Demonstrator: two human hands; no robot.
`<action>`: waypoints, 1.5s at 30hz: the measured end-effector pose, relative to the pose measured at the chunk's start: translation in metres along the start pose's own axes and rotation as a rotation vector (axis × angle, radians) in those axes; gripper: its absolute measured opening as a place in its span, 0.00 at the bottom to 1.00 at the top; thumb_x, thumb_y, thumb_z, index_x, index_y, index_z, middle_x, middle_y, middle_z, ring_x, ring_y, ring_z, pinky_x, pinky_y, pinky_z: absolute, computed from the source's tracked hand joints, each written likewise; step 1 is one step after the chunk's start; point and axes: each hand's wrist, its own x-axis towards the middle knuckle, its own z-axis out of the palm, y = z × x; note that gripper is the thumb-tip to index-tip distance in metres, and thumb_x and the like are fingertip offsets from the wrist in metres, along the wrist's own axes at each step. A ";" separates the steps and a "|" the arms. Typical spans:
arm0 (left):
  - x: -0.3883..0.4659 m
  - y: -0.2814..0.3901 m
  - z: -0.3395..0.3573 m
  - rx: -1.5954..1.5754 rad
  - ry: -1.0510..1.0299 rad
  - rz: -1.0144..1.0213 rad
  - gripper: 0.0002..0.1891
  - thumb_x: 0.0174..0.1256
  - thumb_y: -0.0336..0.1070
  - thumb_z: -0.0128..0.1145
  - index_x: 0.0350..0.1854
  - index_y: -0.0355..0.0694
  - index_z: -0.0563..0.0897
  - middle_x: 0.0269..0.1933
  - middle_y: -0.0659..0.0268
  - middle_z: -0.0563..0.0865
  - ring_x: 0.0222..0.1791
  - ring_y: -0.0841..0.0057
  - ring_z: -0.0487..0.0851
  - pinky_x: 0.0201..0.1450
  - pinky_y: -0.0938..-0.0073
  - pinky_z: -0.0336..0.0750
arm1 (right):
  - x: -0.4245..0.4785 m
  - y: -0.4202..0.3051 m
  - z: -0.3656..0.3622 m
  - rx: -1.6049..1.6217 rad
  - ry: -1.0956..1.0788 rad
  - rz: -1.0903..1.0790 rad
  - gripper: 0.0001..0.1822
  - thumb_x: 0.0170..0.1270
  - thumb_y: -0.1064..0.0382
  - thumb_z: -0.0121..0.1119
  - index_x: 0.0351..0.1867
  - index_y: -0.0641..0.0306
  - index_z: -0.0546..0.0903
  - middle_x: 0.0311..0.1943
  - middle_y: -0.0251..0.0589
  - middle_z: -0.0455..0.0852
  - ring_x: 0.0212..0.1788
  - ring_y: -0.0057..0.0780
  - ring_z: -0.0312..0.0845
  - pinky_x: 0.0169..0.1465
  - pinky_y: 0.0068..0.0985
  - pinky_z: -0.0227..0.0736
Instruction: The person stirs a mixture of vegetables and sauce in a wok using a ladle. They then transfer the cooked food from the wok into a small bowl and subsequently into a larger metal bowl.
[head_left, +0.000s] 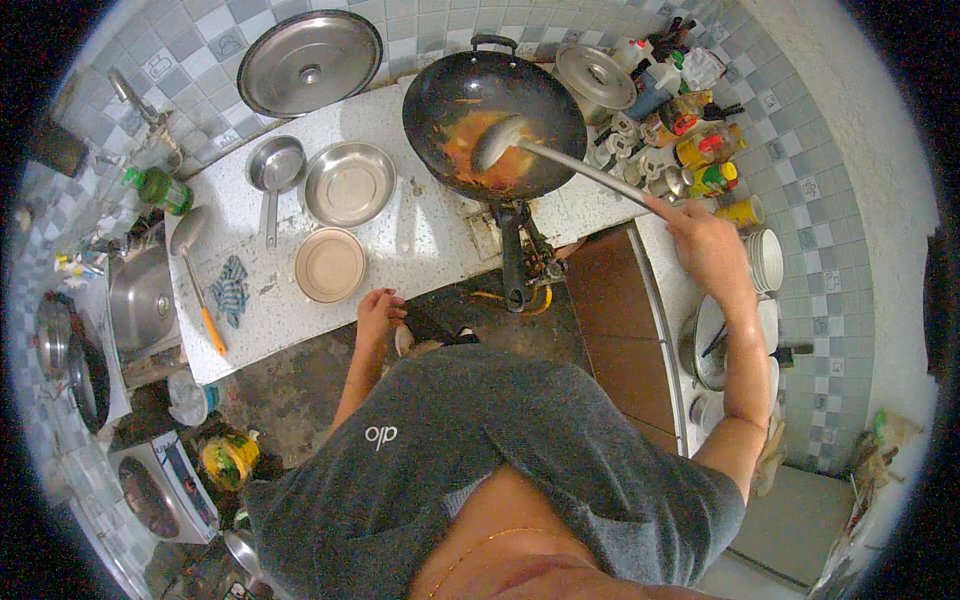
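Observation:
My right hand (705, 244) grips the long handle of a metal ladle (577, 166). The ladle's bowl rests down in a black wok (431, 97), its rounded back facing up. Reddish-orange liquid (465, 146) with pale bits lies in the wok around the ladle. The wok's black handle (514, 262) points toward me over the counter's front edge. My left hand (381, 309) hangs by that edge with its fingers loosely curled; whether it holds anything is hard to see. Nearest to it stands a beige bowl (330, 265), with a shallow steel dish (350, 184) behind it.
Left on the white counter (405, 255) lie a small saucepan (277, 166), a striped cloth (230, 291) and an orange-handled spatula (199, 281). A green bottle (169, 191) stands near the sink (146, 300). Seasoning bottles (709, 146) and a steel lid (596, 77) crowd the wok's right. White bowls (765, 260) are stacked beyond my right hand.

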 end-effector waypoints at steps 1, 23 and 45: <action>0.000 0.000 -0.001 0.005 -0.005 0.003 0.14 0.71 0.39 0.51 0.52 0.37 0.78 0.38 0.64 0.85 0.30 0.77 0.83 0.30 0.76 0.75 | -0.006 0.004 -0.010 0.036 0.013 0.001 0.29 0.61 0.70 0.57 0.65 0.43 0.76 0.35 0.47 0.82 0.37 0.50 0.81 0.43 0.39 0.75; 0.001 -0.008 -0.002 0.018 -0.005 -0.013 0.15 0.72 0.40 0.51 0.53 0.37 0.77 0.39 0.61 0.86 0.30 0.75 0.83 0.31 0.73 0.78 | 0.014 0.009 0.017 0.414 -0.252 -0.046 0.24 0.68 0.66 0.53 0.66 0.53 0.74 0.47 0.56 0.84 0.49 0.55 0.80 0.52 0.38 0.74; 0.001 0.018 0.011 0.054 -0.025 -0.014 0.15 0.72 0.40 0.49 0.54 0.37 0.77 0.41 0.62 0.85 0.31 0.76 0.83 0.31 0.75 0.77 | 0.032 -0.034 0.082 0.153 -0.029 0.056 0.28 0.66 0.66 0.55 0.68 0.42 0.71 0.32 0.55 0.82 0.36 0.54 0.81 0.41 0.47 0.75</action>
